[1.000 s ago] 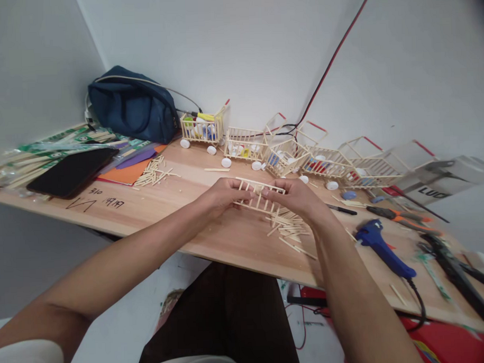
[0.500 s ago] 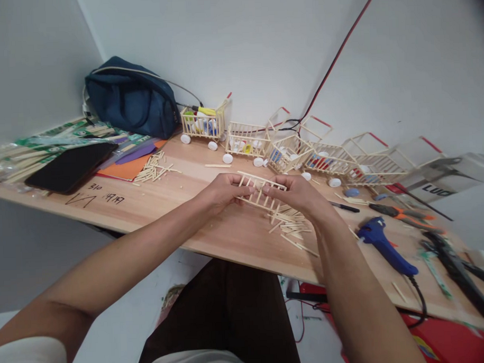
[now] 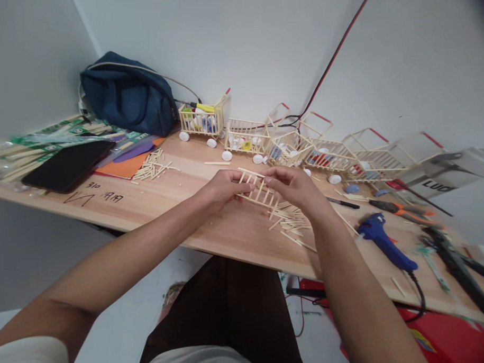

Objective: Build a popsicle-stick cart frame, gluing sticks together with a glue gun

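Between my two hands is a small ladder-like frame of thin wooden sticks (image 3: 260, 191), raised a little above the table. My left hand (image 3: 227, 185) is closed on its left end, thumb on the near side. At the upper right part, the fingers of my right hand (image 3: 286, 184) are closed on the same frame. A loose pile of short wooden sticks (image 3: 293, 222) lies under and beside my right hand. Behind stands a row of little stick carts (image 3: 246, 136) on white wheels, some with red-tipped handles and small coloured items inside.
A second stick pile (image 3: 154, 166) lies left, near coloured paper (image 3: 122, 167), a black tablet (image 3: 67, 165) and a blue bag (image 3: 130, 95). On the right are a blue glue gun (image 3: 387, 242), a black pen (image 3: 343, 202) and orange-handled pliers (image 3: 402, 210).
My right hand has shifted slightly up along the stick frame, uncovering more of its crosspieces. My left hand keeps its hold. The whole view has moved slightly.
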Demonstrator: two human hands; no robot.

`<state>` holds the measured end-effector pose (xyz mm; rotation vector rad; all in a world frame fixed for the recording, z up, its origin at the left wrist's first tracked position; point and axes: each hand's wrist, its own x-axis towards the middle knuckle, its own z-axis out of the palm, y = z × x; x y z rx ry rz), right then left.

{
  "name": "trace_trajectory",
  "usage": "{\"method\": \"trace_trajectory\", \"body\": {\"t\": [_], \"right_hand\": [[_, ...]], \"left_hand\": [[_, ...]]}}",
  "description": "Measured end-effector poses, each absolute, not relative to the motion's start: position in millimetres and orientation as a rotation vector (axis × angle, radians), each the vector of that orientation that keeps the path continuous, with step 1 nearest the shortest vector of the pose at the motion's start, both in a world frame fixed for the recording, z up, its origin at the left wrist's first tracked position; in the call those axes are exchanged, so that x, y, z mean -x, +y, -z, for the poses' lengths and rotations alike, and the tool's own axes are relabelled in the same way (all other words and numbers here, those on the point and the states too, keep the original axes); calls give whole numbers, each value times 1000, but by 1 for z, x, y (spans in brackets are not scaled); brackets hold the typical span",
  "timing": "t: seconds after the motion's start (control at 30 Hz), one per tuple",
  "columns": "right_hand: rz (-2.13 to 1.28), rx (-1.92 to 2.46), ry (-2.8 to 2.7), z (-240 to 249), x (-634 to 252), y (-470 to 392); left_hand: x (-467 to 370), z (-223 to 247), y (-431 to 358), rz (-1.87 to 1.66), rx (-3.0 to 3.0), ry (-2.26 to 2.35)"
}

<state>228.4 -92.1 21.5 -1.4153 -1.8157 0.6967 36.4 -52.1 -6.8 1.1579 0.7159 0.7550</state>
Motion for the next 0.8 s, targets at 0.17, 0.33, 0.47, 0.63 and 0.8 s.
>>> {"method": "trace_trajectory", "body": {"t": [0.17,0.33,0.47,0.63,0.8], "right_hand": [[-559,1390,-1841,-15,-227,-91],[-294,1378,-1906,-12,-224,-93],[-212,1357,-1956,-11,-223,-94],[-167,1376,-1970,-10,-223,-94],[-171,1406,-1961,-9,-223,-95]], "left_hand": [[-37,8,-51,-762,-1173,714],[-38,8,-50,-768,-1153,752],[-38,9,-49,-776,-1164,764],[-38,10,-49,-772,-1179,763],[-38,10,-49,-767,-1173,773]]}}
